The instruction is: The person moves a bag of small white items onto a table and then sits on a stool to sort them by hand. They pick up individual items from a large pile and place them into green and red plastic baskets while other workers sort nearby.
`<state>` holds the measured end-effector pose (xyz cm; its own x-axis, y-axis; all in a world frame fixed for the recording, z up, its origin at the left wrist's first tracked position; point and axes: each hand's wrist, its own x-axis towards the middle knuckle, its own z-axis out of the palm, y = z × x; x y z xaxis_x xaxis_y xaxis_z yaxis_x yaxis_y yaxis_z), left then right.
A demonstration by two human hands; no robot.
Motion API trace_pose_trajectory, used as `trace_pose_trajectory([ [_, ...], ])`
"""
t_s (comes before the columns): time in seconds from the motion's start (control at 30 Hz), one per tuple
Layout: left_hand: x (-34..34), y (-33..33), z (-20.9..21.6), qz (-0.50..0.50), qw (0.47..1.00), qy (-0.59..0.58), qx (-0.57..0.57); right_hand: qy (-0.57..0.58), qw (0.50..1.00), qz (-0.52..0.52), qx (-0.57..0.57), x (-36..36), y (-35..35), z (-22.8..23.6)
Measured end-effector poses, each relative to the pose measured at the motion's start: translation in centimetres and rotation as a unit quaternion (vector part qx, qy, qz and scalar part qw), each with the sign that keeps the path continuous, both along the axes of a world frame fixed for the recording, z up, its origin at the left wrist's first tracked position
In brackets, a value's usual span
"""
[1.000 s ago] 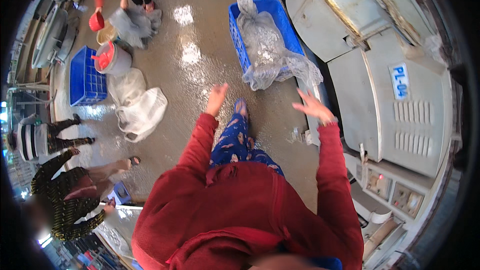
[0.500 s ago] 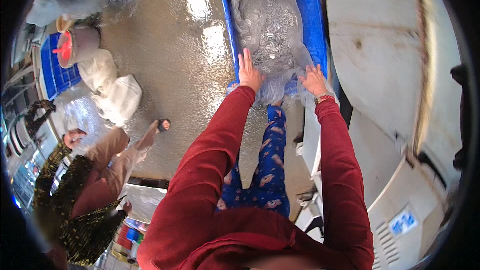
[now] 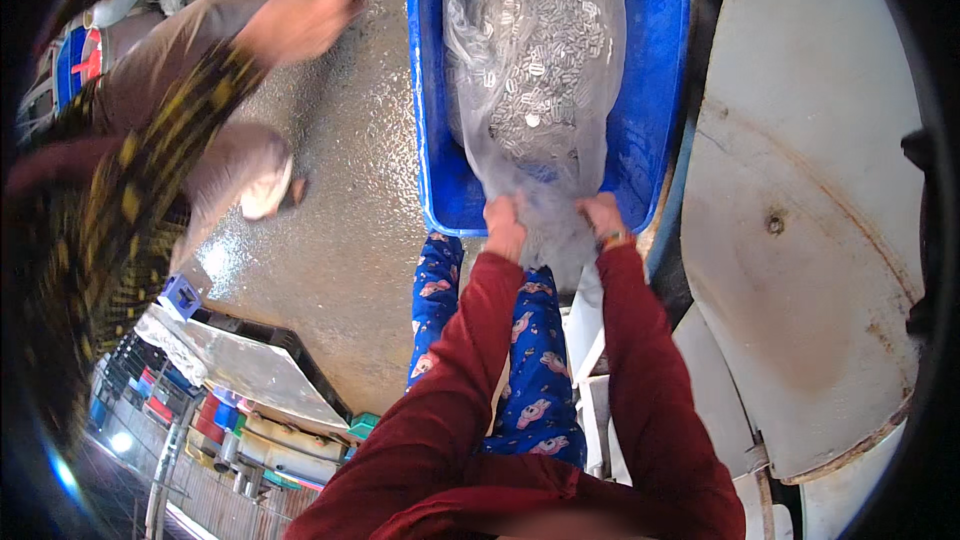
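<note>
A long blue plastic tub (image 3: 648,130) stands in front of my legs. Inside lies a large translucent plastic bag (image 3: 552,185), spread wide and holding a heap of small, pale, slotted pieces (image 3: 545,70). One round white piece lies among them. At the tub's near end, my left hand (image 3: 506,226) is closed on the left edge of the bag's gathered near part. My right hand (image 3: 602,215) grips the same gathered plastic on its right side. Between the hands the plastic is bunched and blurred, and folds partly hide the fingertips.
Close on the left, a co-worker in a dark, yellow-patterned sleeve (image 3: 150,180) reaches out a hand (image 3: 305,22). Big white curved panels (image 3: 810,190) flank the tub's right side. A white board (image 3: 265,375) lies at lower left. The floor (image 3: 350,180) is wet.
Both hands have drawn nearer to me and closed on the bag; the left fingers were spread before. The tub appears larger and nearer. The co-worker's arm has swung closer on the left.
</note>
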<state>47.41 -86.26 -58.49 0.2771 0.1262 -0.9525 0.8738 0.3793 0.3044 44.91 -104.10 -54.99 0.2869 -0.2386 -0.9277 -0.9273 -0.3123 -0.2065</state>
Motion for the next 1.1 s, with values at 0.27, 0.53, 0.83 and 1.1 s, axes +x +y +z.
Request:
trace_pose_trajectory([
  [0.27, 0.3, 6.3, 10.6, -0.098, 0.972, -0.006, -0.213, -0.006, 0.834, -0.498, 0.239, -6.0, 7.0, 13.0],
  [0.53, -0.8, -0.6, 5.1, -0.537, 0.73, -0.404, -0.126, -0.182, 0.982, -0.04, 0.038, -3.7, 10.0, 11.7],
  [0.83, 2.0, 0.6, 8.1, -0.592, 0.803, -0.051, -0.049, -0.289, 0.944, -0.149, 0.051, -0.3, 2.7, 24.6],
  [1.1, -0.6, 5.9, 16.1, -0.431, 0.893, -0.132, -0.02, -0.034, 0.672, -0.596, 0.438, 2.6, 11.3, 8.8],
])
